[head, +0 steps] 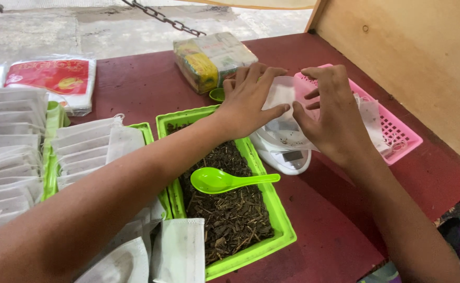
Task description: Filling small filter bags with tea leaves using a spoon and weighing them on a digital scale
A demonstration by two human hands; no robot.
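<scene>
While both hands meet at upper centre of the frame, holding one small white filter bag (pixel 281 97) above a white digital scale (pixel 287 152). Left hand (pixel 251 99) spread flat over the bag, thumb tucked beneath; right hand (pixel 334 115) pinching its edge with curled fingers (pixel 314 94). Bag contents not visible. Lower centre: green tray (pixel 285 222) of dark dried herb, green plastic spoon (pixel 224 181) resting on top. Far left: rows of flat white bags (pixel 9 152), apparently unfilled. Upper right: pink basket (pixel 397 131) with a few bags inside, suggesting early progress, much left. Dark red tabletop (pixel 340 230) underneath.
</scene>
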